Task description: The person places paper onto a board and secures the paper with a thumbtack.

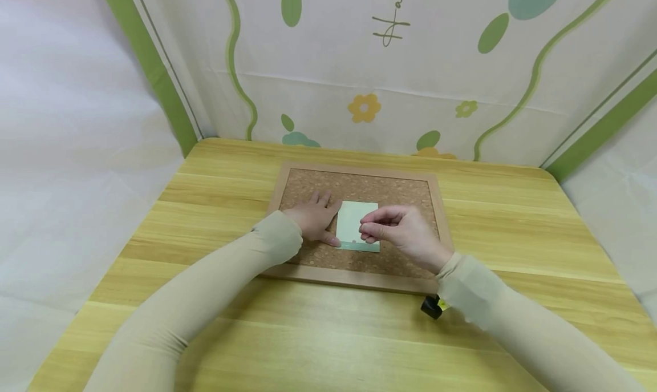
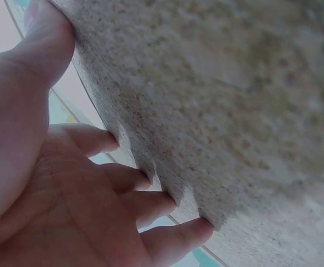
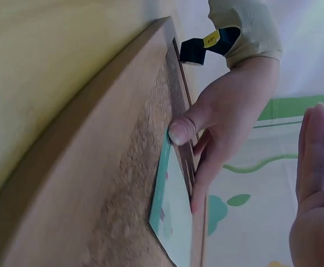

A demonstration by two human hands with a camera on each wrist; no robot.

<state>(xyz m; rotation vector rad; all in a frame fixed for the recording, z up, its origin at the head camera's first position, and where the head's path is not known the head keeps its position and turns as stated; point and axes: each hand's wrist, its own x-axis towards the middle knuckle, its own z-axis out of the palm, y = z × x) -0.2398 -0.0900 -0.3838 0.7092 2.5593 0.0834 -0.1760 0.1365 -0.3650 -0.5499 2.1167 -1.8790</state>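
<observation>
A pale green paper note (image 1: 351, 221) with a darker green strip along its near edge lies on a cork board (image 1: 313, 181) with a light wooden frame. My left hand (image 1: 314, 218) rests at its left side, fingers spread over the cork and the thumb (image 3: 183, 131) on the note's near-left corner. Over the right part of the note is my right hand (image 1: 400, 232), thumb and fingertips brought together; I cannot tell whether they pinch anything. In the right wrist view the right fingers (image 3: 318, 158) are at the right edge, apart from the note. The left wrist view shows the left fingertips against the cork (image 2: 251, 111).
The board lies on a yellow wood-grain table (image 1: 328, 335). A small black camera (image 1: 432, 307) sits under the right wrist, and another black camera (image 3: 194, 51) is on the left wrist. Behind the table hangs a white curtain (image 1: 318, 49) with flowers and green vines.
</observation>
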